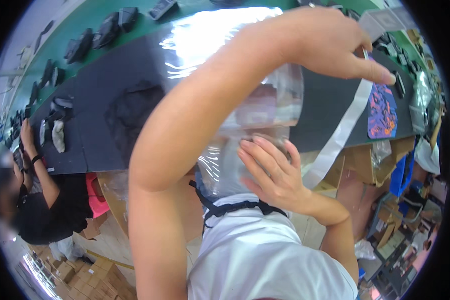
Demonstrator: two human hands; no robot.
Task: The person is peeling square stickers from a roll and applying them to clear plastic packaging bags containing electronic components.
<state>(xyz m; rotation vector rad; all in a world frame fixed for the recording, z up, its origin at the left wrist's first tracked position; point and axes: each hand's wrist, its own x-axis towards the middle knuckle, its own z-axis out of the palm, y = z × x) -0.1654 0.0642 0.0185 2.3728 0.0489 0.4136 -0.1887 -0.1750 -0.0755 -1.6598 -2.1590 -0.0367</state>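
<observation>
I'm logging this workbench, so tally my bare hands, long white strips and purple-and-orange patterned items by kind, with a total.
Bare hands: 2 (left hand, right hand)
Long white strip: 1
Purple-and-orange patterned item: 1 visible; any beneath are hidden
Total: 4

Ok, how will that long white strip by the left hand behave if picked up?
The white strip is probably floppy, since it looks thin and bends along its length. It should be light, being a narrow, ribbon-like band. It may swing or twist when lifted, as its lower part runs past the edge of the black table.
</observation>
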